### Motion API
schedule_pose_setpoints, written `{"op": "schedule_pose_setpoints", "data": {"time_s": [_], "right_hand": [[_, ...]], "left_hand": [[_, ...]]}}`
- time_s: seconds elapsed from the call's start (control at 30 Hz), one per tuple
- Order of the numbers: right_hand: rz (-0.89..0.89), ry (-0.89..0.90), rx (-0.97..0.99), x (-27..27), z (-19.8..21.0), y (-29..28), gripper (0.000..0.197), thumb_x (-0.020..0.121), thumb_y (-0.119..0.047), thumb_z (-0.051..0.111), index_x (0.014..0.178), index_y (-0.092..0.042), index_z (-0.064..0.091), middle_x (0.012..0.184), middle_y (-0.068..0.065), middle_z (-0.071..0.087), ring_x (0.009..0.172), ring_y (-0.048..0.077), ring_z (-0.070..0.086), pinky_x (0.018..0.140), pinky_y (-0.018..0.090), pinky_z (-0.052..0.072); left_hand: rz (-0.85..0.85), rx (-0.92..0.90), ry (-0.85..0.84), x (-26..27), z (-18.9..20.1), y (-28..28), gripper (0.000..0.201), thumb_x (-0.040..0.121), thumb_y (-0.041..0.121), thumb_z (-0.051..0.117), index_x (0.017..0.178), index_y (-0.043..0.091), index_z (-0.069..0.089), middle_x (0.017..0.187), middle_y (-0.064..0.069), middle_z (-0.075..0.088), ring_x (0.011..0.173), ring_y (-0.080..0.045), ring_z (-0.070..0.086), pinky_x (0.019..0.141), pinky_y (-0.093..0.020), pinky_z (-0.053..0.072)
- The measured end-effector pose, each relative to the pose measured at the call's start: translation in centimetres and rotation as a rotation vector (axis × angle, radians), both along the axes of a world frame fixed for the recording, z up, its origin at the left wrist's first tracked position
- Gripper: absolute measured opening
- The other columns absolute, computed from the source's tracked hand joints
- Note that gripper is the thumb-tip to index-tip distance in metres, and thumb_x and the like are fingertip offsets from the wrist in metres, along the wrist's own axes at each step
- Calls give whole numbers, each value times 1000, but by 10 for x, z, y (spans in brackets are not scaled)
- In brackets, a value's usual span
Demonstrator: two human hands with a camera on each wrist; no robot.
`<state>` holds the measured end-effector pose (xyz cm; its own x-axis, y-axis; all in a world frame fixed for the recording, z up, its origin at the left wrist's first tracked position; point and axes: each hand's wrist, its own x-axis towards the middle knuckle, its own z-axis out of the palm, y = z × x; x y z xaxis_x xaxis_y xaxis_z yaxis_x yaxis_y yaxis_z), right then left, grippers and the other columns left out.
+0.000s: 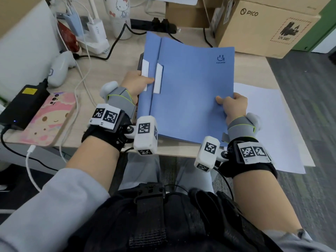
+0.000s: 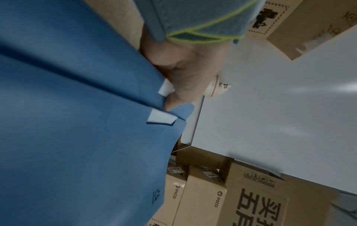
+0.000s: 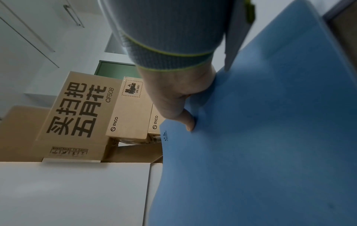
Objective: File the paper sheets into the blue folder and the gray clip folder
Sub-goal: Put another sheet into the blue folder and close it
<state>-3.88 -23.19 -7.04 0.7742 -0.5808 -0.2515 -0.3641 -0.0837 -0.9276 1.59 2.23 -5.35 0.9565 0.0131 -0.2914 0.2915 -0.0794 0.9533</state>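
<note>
The blue folder (image 1: 190, 91) is closed and held tilted above the desk between both hands. My left hand (image 1: 135, 84) grips its spine edge, thumb on top next to the white spine labels (image 1: 158, 77). My right hand (image 1: 233, 104) pinches the open right edge, thumb on the cover. The wrist views show the blue folder (image 2: 77, 122) (image 3: 260, 137) with my left hand (image 2: 179, 79) and my right hand (image 3: 179, 104) clamped on its edges. White paper sheets (image 1: 263, 124) lie on the desk right of the folder. A dark edge (image 1: 139, 60) shows under the folder's left side; what it belongs to is unclear.
A pink patterned pad (image 1: 49, 119) and a black power brick (image 1: 23, 104) sit at the left. Chargers, cables and a power strip (image 1: 154, 26) crowd the back. Cardboard PICO boxes (image 1: 263, 24) stand at the back right. The desk's front edge (image 1: 172, 153) is near my wrists.
</note>
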Motion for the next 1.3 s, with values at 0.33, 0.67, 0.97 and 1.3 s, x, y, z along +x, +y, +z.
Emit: {"op": "schedule_pose_setpoints", "data": {"time_s": [0.33, 0.67, 0.97, 1.3], "right_hand": [[36, -26, 65, -1, 6, -5, 20, 79, 1, 66, 95, -8, 62, 96, 10, 65, 81, 25, 60, 79, 38, 54], [135, 34, -29, 14, 6, 16, 23, 79, -2, 67, 102, -7, 64, 95, 10, 65, 82, 26, 61, 84, 43, 56], [54, 103, -154, 25, 2, 19, 50, 76, -10, 69, 123, -10, 53, 121, 9, 62, 106, 27, 63, 92, 39, 52], [-42, -458, -85, 21, 34, 33, 27, 88, -42, 50, 78, -18, 58, 79, -2, 64, 72, 15, 63, 73, 30, 51]], "left_hand": [[432, -129, -532, 1, 49, 12, 15, 78, 14, 56, 74, 21, 43, 70, 3, 50, 65, -13, 46, 63, -23, 41], [541, 125, -902, -17, 87, 41, 11, 87, 12, 48, 87, 19, 40, 71, 12, 37, 59, 3, 37, 65, -13, 35], [474, 82, -946, -27, 91, 36, 17, 87, 10, 50, 82, 25, 43, 69, 11, 38, 58, 2, 36, 63, -14, 33], [286, -123, -687, -22, 69, 17, 10, 87, 14, 55, 78, 18, 55, 63, 14, 55, 61, -3, 44, 65, -16, 39]]}}
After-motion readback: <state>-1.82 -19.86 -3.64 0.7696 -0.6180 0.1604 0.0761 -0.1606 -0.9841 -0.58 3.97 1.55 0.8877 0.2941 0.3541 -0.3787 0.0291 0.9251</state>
